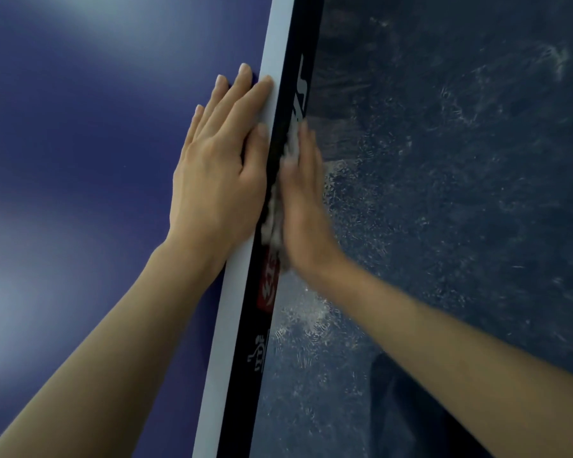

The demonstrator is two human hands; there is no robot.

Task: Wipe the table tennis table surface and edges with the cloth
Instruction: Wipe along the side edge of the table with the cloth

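The blue table tennis table top fills the left of the view, bordered by a white line and a black side edge with a red logo and white lettering. My left hand lies flat on the top by the white line, fingers straight. My right hand presses a light-coloured cloth flat against the black side edge; the cloth is mostly hidden behind the hand, and the hand is slightly blurred.
To the right of the edge lies a dark speckled floor with pale scuff marks. A piece of dark fabric shows at the bottom, under my right forearm.
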